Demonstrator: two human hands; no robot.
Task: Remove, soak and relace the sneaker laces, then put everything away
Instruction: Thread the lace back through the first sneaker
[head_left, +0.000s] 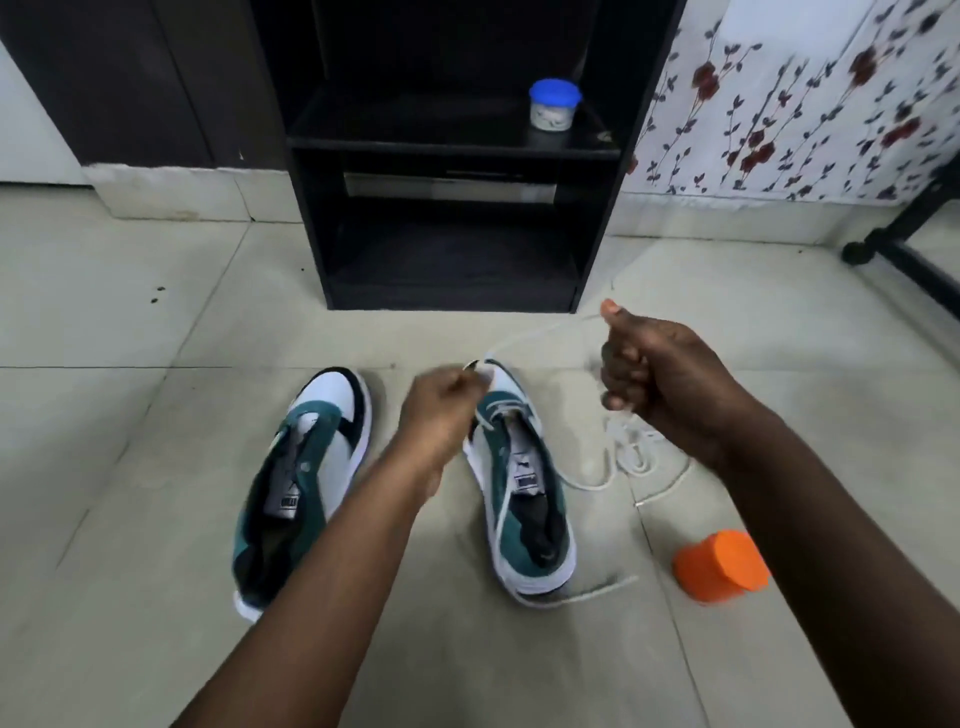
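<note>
Both hands fisted on white lace (535, 332): L hand (441, 410) at sneaker (519, 467) toe, R hand (660, 374) raised

A: Where are the arms?
B: Both bare forearms come up from the bottom edge, the left from lower left of centre, the right from the lower right corner.
A: And the left hand (441, 402)?
B: At frame centre, blurred, back towards the camera, its fingertips pinched together on a lace (535, 332).
A: The right hand (657, 379)?
B: Right of centre and slightly higher in the frame. It is a closed fist, thumb on top, gripping the same lace, knuckles facing left.
</note>
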